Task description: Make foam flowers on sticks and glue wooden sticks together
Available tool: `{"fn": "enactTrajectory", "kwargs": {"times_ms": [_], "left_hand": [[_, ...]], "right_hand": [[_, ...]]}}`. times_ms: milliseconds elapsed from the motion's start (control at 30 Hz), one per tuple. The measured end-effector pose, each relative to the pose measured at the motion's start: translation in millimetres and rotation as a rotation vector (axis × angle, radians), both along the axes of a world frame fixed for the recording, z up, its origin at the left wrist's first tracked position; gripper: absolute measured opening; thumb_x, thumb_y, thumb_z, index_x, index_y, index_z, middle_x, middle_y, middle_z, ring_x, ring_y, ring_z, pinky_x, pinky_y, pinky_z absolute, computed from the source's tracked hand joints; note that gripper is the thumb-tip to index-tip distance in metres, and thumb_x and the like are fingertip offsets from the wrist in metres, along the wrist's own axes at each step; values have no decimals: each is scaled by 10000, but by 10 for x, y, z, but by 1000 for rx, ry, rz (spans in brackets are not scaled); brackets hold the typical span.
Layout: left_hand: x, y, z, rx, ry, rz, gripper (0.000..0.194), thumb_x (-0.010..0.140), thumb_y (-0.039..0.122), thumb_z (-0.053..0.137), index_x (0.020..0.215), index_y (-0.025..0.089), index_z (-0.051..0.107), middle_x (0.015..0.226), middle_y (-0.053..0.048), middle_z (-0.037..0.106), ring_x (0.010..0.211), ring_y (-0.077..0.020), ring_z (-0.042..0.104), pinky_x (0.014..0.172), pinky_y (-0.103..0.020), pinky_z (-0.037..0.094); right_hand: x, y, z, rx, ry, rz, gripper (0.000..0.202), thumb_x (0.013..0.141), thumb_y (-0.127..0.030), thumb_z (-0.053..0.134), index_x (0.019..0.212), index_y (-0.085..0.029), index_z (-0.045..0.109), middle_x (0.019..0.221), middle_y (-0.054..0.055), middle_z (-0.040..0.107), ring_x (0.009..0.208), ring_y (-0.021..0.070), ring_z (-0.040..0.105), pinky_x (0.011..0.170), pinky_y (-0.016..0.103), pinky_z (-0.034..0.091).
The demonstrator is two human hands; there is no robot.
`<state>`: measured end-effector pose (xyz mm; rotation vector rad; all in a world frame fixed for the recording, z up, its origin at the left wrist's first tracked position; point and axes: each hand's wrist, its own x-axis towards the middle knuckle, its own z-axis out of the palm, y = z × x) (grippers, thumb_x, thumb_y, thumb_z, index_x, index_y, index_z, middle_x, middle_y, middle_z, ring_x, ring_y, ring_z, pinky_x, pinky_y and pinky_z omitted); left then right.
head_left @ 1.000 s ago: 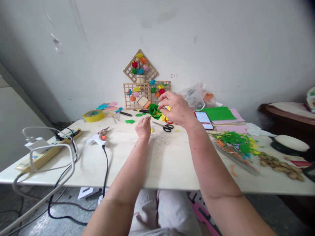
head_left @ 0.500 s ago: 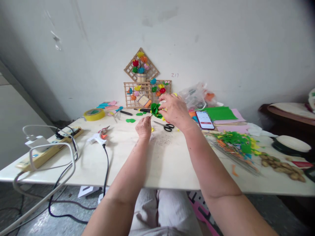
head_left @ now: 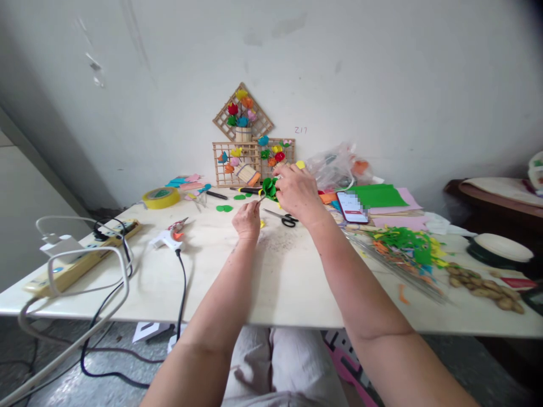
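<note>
As the left hand [head_left: 246, 219] pinches a stem [head_left: 261, 199] beside the scissors [head_left: 283, 217], the right hand [head_left: 297, 190], grip unclear, seemingly shapes green petals [head_left: 268, 187]. Steadiness matters next.

2 bare forearms [head_left: 227, 288] and plain pale grey trousers [head_left: 305, 362] with soft creases

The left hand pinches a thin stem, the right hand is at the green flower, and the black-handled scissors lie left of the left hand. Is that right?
One slip: the head view shows the black-handled scissors to the right of the left hand. The left hand does pinch a thin stem, and the right hand is at the green flower.
</note>
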<state>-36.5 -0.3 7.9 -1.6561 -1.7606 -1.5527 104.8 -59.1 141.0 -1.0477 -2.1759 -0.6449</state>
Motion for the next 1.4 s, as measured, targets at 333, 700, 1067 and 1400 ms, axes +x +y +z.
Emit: {"fn": "enactTrajectory", "kwargs": {"times_ms": [333,700,1067,1400], "left_hand": [[8,-34,38,-76,-19,35,246,864,376,503,874,217,691,805,-56,669,649,-131,542,557,-241,283],[20,-35,47,-73,1,47,236,857,366,519,855,213,699,784,-51,674,634,-130,547,551,-246,281],[2,-24,45,-40,-22,55,198,836,337,552,840,213,706,741,-44,672,613,-126,539,548,-241,282],[-6,-14,44,-31,-56,52,188,832,336,556,840,214,698,734,-38,663,606,-123,531,542,-238,282]], "right_hand": [[69,-28,64,-95,76,34,216,798,-127,473,774,-169,683,1091,66,619,916,202,551,701,301,409],[67,48,44,-131,223,145,170,765,-148,512,727,-191,672,1016,36,656,892,186,590,724,286,431],[85,25,73,-128,255,179,243,744,-106,482,837,-203,683,1065,34,629,913,183,583,748,292,449],[148,-73,137,-181,182,70,302,711,-61,469,843,-214,695,1113,17,624,975,198,573,794,317,457]]}}
